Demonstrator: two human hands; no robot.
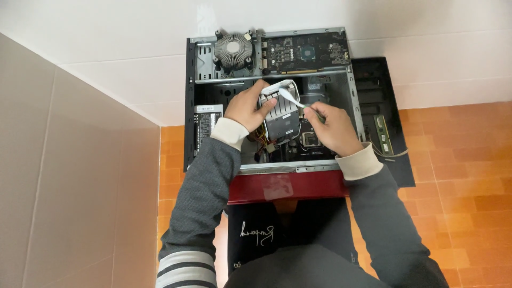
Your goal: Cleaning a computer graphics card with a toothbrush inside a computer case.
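Observation:
An open desktop computer case (190, 106) lies on its side in front of me. My left hand (246, 105) grips a metal drive cage (282, 114) lifted above the case's middle. My right hand (329, 128) holds a thin white-tipped tool (290, 98) whose tip rests on the cage's upper edge. A bundle of coloured cables (262, 140) hangs below the cage. Both sleeves are grey with cream cuffs.
A round cooler fan (233, 49) and a bare graphics card (306, 53) lie on the case's top edge. A black side panel (381, 106) with a green memory stick (383, 134) lies to the right. The case's red front (288, 186) faces me. Orange tiled floor surrounds it.

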